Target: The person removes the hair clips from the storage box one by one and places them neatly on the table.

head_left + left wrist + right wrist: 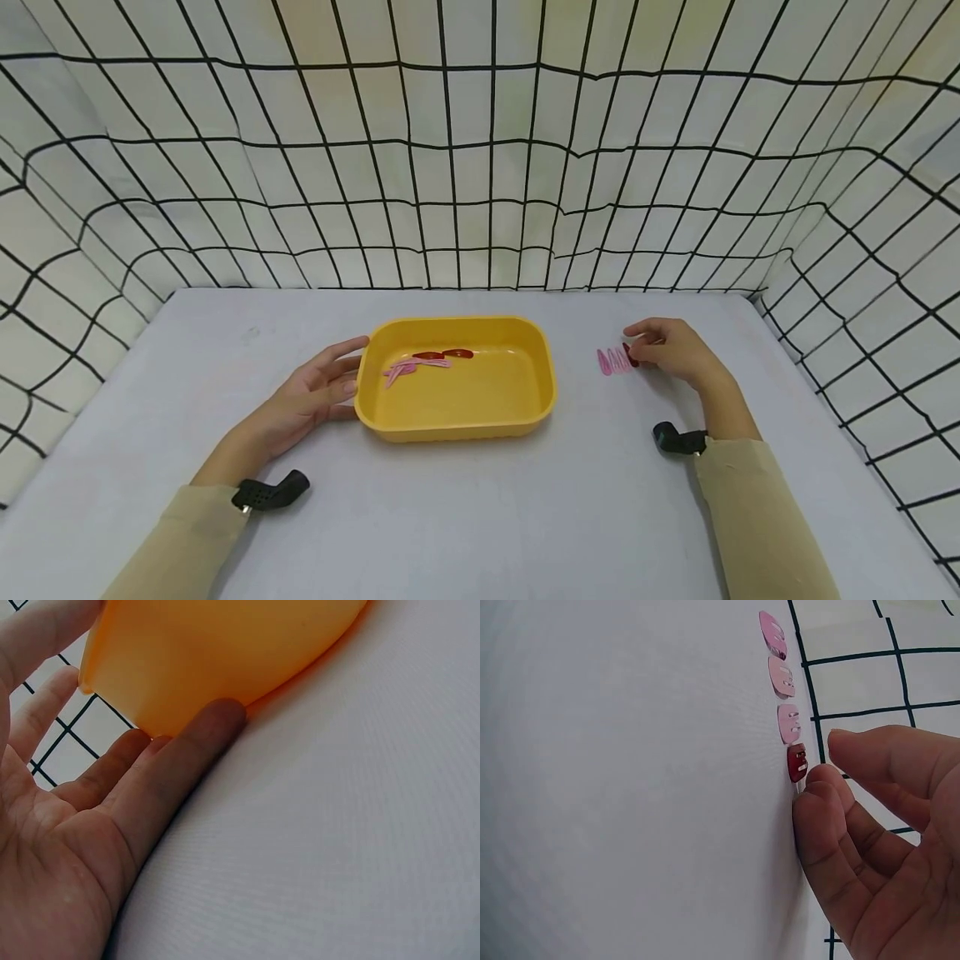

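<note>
My left hand (311,396) rests against the left end of a yellow tray (457,433), fingers and thumb spread and fairly straight. Up close in the left wrist view, its thumb touches the tray's outer wall (187,667) near the table. On the right, my right hand (667,354) pinches the near end of a dark red snap hair clip (798,761) between thumb and a fingertip, with the index finger held out apart. That clip stands at the end of a row of pink hair clips (781,677) on the white table.
Inside the tray, dark red hair clips (457,353) lie beside several pink hair clips (401,367) at the left. Black wire mesh (491,200) over white cloth rises behind the table and along both sides.
</note>
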A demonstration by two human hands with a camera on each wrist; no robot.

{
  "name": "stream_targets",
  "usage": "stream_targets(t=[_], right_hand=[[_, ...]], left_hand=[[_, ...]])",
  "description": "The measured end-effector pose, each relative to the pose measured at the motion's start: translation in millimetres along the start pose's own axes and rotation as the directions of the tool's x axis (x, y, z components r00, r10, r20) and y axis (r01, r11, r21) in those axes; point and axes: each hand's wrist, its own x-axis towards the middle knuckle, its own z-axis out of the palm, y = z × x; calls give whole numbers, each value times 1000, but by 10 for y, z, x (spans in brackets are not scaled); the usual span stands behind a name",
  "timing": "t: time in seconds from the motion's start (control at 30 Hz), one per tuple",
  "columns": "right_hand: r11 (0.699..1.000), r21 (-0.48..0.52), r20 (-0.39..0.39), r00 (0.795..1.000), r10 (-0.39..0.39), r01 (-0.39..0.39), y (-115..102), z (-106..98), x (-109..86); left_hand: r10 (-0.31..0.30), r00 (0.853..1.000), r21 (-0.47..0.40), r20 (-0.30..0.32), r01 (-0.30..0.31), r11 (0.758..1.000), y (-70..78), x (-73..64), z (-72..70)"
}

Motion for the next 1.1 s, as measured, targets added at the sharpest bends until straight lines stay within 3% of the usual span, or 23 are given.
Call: stream_targets(t=[0.17,0.7,0.87,1.1], right_hand=[[1000,5,2,1000,8,-8,-57,-11,-33],[987,116,-34,993,-109,112,-557,47,-161],[959,212,-6,981,-194,191,-745,126,-230],[891,301,18,932,-362,340,-1126,304,-297]], left_hand=[[-1,1000,-2,3,1,1000,-11,-12,9],[-5,1000,-10,-4,5,1000,-52,-28,3],[-6,1000,-9,-6,6,1000,-43,-9,-5],[-2,1000,0,4,2,1000,-4,-8,-28]])
